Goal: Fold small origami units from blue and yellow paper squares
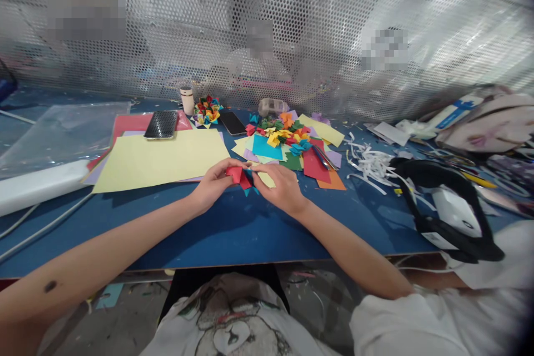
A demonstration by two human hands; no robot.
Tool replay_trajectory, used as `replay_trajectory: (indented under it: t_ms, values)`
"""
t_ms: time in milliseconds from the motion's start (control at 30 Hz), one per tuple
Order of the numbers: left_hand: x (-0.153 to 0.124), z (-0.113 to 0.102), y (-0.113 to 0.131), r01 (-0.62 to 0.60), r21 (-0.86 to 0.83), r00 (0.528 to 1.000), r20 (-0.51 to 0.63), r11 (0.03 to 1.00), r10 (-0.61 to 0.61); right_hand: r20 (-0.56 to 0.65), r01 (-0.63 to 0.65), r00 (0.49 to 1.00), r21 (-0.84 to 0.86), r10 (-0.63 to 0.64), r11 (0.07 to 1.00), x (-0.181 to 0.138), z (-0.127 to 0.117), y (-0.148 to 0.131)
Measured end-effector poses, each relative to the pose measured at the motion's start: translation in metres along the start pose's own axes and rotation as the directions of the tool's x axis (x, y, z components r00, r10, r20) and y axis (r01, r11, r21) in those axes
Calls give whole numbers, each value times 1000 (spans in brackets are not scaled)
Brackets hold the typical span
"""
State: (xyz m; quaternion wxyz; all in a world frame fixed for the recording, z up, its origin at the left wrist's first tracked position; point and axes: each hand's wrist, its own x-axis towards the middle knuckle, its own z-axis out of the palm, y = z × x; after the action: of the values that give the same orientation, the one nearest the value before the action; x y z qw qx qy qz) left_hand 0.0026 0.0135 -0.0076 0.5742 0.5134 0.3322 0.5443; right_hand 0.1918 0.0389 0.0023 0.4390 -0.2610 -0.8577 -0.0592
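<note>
My left hand (217, 182) and my right hand (280, 187) meet over the blue table (233, 233), fingers pinched together on a small folded red and teal paper piece (242, 178). A large yellow sheet (161, 158) lies just behind my left hand. Behind my right hand sits a heap of small folded coloured paper pieces and squares (292, 142).
Two phones (162, 124) (232, 122) lie on the paper at the back, with a colourful paper flower (206, 110) and a small white bottle (187, 100). White paper strips (371, 164) and a black-strapped white device (450, 208) are to the right. A perforated metal screen (317, 28) closes off the far edge.
</note>
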Motion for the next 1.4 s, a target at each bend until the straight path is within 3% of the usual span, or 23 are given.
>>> replay_trajectory:
  t_ms: [500,767,933,1400]
  values:
    - [-1,5,1,15,163,987,-159,987,11,-27,-103,994,185,110,977,3,6,-10]
    - [0,1,0,88,205,983,-176,975,-52,53,-38,998,221,27,975,0,7,-10]
    - [2,0,1,101,139,983,-167,985,-78,33,-17,999,179,12,984,-3,10,-6]
    - [-1,5,10,-69,105,994,-75,992,77,-51,-135,988,208,149,969,1,1,-7]
